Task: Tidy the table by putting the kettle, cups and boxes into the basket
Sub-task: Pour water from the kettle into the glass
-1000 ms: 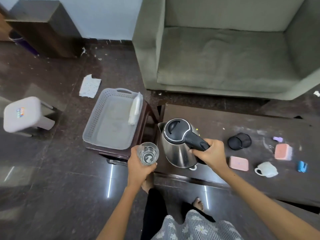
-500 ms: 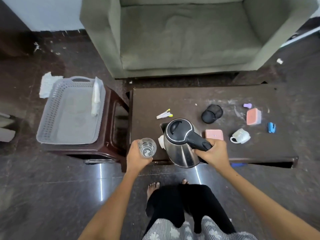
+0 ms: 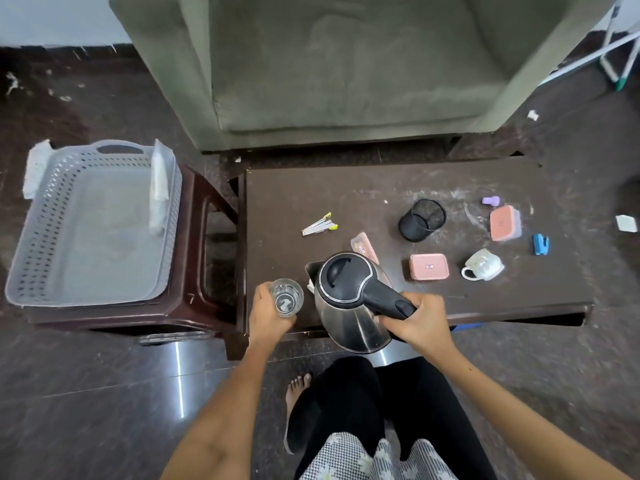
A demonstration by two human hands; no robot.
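My right hand [image 3: 417,322] grips the black handle of the steel kettle [image 3: 349,299], held over the front edge of the dark table [image 3: 311,202]. Just left of it, my left hand [image 3: 268,315] holds a clear glass cup [image 3: 286,297]. On the table lie a white cup [image 3: 483,265] on its side, a pink box [image 3: 428,267], a second pink box [image 3: 505,223] and a third [image 3: 363,247] partly behind the kettle. The grey perforated basket [image 3: 52,216] sits on a brown stool at the left, with a white packet [image 3: 158,195] against its right wall.
A black mesh pen holder [image 3: 421,220], a stapler [image 3: 319,225], a purple item [image 3: 491,201] and a blue item [image 3: 540,244] lie on the table. A green sofa [image 3: 346,64] stands behind it. My legs are below the table's front edge.
The view has swung right, so the basket now lies further left. Kettle and glass stay in my hands, now held lower and closer to the table's front edge.
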